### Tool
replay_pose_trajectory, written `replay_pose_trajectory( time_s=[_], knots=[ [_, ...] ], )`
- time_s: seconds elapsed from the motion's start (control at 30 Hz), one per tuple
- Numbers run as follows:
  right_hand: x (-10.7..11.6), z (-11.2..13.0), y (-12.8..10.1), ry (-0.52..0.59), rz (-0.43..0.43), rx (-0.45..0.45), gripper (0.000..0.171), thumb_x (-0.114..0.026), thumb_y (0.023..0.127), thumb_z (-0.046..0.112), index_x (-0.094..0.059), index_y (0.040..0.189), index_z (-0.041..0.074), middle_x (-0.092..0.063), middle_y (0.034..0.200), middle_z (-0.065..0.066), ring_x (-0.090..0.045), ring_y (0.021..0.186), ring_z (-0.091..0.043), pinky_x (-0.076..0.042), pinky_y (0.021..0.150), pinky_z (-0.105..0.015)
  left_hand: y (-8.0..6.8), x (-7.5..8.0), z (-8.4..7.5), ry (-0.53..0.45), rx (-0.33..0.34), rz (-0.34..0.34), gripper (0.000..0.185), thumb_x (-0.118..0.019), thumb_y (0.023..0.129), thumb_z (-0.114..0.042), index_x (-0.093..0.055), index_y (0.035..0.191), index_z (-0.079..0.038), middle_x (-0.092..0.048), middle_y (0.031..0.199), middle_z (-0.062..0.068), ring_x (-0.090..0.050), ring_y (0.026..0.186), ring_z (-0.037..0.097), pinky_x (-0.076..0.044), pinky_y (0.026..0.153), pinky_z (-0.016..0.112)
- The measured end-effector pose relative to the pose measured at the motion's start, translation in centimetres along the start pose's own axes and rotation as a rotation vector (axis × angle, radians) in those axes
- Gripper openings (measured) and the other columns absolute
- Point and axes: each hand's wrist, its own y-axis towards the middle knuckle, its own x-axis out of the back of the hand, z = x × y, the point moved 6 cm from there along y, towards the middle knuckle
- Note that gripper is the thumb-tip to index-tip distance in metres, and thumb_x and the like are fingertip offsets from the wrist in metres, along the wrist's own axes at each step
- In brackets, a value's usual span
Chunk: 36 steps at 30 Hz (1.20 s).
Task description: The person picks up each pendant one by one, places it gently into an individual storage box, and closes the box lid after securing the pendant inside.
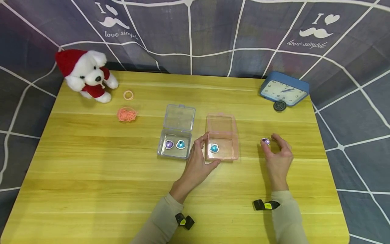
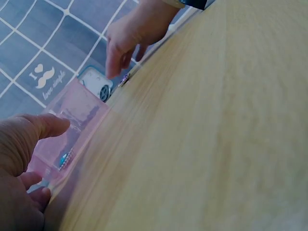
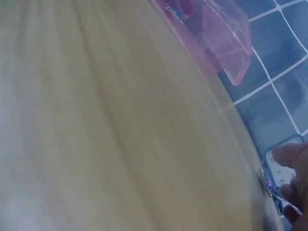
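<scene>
**Carrying the purple gem across to the pink box**

I am watching the right hand (image 1: 277,159) pinching a small purple heart-shaped gem with a silvery rim (image 1: 265,141) between thumb and fingertips, just at the yellow wooden surface (image 1: 91,176). The right wrist view is only catching a sliver of the gem beside blurred fingertips (image 3: 293,156), so I am relying on the head view for the grip.

The left hand (image 1: 198,162) is curling thumb and fingers around the near left corner of the open pink translucent plastic box (image 1: 222,142), steadying it. A turquoise heart-shaped gem (image 1: 214,148) is already lying inside, close to the left thumb. The box's lid is lying open on the far side.

To do this well, I am judging that the pinch should stay on the gem's rim so the faceted face is not slipping, and that the gem should come in over the box's right wall, landing in the bare half to the right of the turquoise one. The left hand should be keeping the light box pressed down so a nudge is not sliding it.

Further left of the left hand, a clear plastic box (image 1: 176,135) is holding two more gems; I am leaving it alone.
</scene>
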Motion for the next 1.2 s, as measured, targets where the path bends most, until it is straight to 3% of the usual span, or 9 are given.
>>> replay_pose_trajectory(
  time_s=[0.2, 0.5, 1.2],
  knots=[
    [-0.1, -0.7, 0.1, -0.077, 0.033, -0.030, 0.053, -0.090, 0.085, 0.016, -0.071, 0.132, 0.001, -0.072, 0.129, -0.016, -0.056, 0.132, -0.032, -0.038, 0.119, -0.043, 0.0, 0.1, 0.0, 0.012, 0.008, -0.010, 0.099, -0.092, 0.082, -0.016, -0.028, 0.156, -0.009, -0.045, 0.159, 0.012, -0.046, 0.145, 0.034, -0.041, 0.122, 0.046],
    [-0.5, -1.1, 0.1, -0.118, 0.058, -0.038, 0.056, -0.090, 0.082, 0.013, -0.069, 0.132, -0.001, -0.069, 0.131, -0.019, -0.052, 0.134, -0.036, -0.037, 0.118, -0.049, -0.1, 0.1, 0.0, 0.002, 0.006, 0.001, 0.098, -0.092, 0.083, -0.016, -0.027, 0.156, -0.009, -0.042, 0.161, 0.011, -0.043, 0.147, 0.032, -0.039, 0.124, 0.043],
    [-0.7, -1.3, -0.2, -0.134, 0.068, -0.029, 0.049, -0.087, 0.086, 0.012, -0.071, 0.130, 0.000, -0.070, 0.131, -0.018, -0.050, 0.134, -0.037, -0.036, 0.116, -0.050, 0.0, -0.1, 0.1, 0.028, -0.014, -0.008, 0.098, -0.092, 0.083, -0.017, -0.027, 0.156, -0.008, -0.044, 0.160, 0.012, -0.046, 0.145, 0.033, -0.041, 0.122, 0.043]
  ],
)
